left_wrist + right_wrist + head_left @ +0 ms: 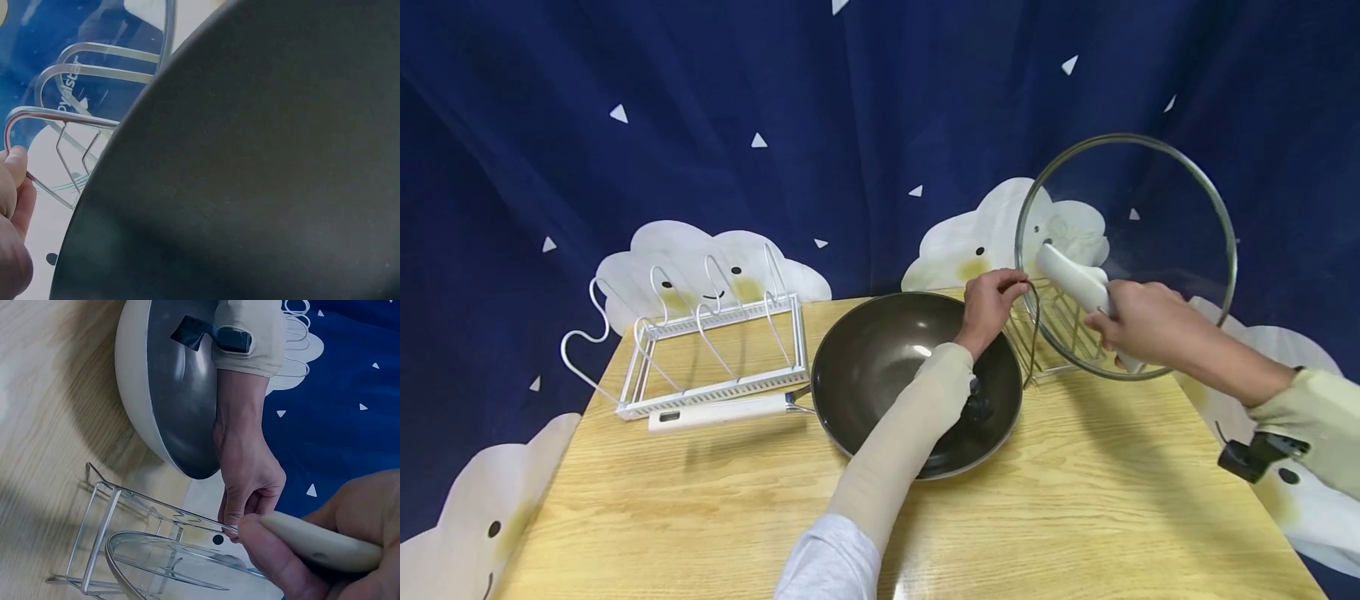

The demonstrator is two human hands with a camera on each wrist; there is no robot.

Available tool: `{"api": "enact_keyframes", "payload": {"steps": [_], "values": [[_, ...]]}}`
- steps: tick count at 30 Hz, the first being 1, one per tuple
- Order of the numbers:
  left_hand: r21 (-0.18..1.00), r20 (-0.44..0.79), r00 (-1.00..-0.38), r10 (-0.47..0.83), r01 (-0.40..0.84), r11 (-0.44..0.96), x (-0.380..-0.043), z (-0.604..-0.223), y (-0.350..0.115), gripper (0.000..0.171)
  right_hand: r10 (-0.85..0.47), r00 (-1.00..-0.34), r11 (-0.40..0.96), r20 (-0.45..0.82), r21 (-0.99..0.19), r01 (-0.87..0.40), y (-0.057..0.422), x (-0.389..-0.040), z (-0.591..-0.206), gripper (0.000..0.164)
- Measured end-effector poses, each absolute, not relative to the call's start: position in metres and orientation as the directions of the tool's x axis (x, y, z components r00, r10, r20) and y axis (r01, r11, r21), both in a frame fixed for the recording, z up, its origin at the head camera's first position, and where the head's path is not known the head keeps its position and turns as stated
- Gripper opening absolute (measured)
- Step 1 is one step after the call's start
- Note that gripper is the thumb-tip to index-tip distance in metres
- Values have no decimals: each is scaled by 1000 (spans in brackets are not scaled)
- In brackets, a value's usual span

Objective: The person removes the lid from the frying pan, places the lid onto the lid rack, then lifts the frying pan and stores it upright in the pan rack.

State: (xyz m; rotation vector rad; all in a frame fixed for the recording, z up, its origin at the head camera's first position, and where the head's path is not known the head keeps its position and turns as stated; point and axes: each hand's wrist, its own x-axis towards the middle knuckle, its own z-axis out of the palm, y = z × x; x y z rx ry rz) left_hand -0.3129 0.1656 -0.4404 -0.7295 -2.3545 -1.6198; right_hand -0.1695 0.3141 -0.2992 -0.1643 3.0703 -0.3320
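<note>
My left hand [988, 307] reaches across the wok and pinches the top of a wire loop on a silver metal rack [1036, 342]. In the left wrist view, thumb and fingertips grip the bent end of that loop [59, 113]. My right hand [1157, 321] holds a round glass lid [1157, 200] by its white handle [1071, 277]. The lid is tilted up on edge, its clear pane facing me, and its lower left rim overlaps the rack. From the right wrist, the lid's rim [119, 565] shows among the rack's wires.
A dark wok [865, 367] sits mid-table under my left forearm, its white handle [722, 412] pointing left. Behind that handle stands a white rack [722, 387] with several upright wire dividers. A blue curtain [850, 125] with cloud shapes hangs behind the wooden table [700, 517].
</note>
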Motion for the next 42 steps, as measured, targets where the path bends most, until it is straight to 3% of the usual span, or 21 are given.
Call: {"api": "enact_keyframes", "payload": {"steps": [42], "values": [[812,431,-862,266,499,301,-312,-444,166,16,-124,-991,983,-50,-141,-116,303,-191,-313,30]]}}
